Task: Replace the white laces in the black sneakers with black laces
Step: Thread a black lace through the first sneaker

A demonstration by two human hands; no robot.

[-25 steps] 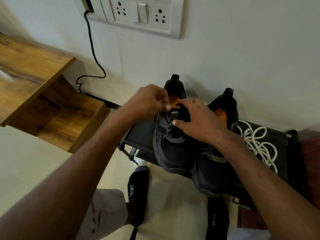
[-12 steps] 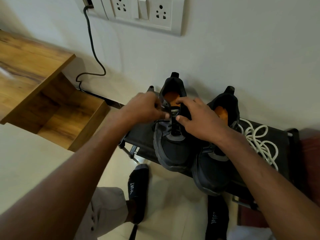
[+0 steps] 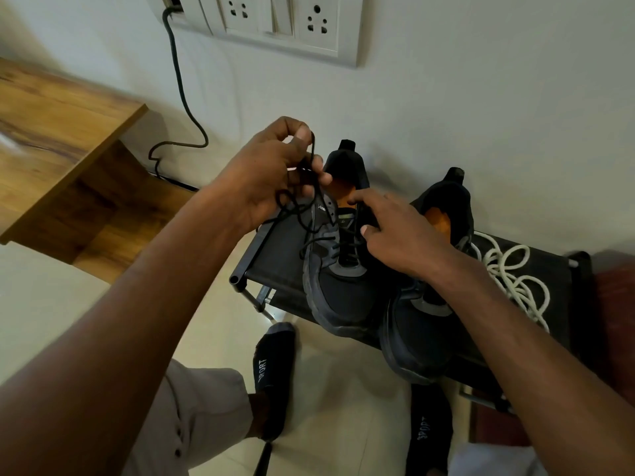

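While the cream wall [image 3: 481, 97] fills the back of the view w/ a switch-and-socket plate [image 3: 275, 25] and a dark cable [image 3: 182, 91] hanging from it, a wooden bench [image 3: 62, 139] is seen at far left. Below the wall, a low black rack [image 3: 281, 255] is set on the pale tiled floor [image 3: 343, 407], and both black sneakers are carried on its top shelf, heels toward the wall. The left sneaker [image 3: 343, 297] is placed just beside the right sneaker [image 3: 422, 341], the two touching along their sides; orange insoles are visible in both. White laces [image 3: 512, 280] are heaped loose on the rack to the right of the right sneaker, out of the shoes. A black lace [image 3: 309, 214] is threaded thru the lower eyelets of the left sneaker, approx. halfway up, its free end raised. That end is pinched by the left hand [image 3: 271, 173], fingers curled round it above the collar. The right hand [image 3: 395, 235] is rested on the left sneaker's tongue area, thumb and forefinger spread; whether anything is gripped cannot be told. Two black socks marked SPORT [image 3: 271, 379] are seen on the floor below.
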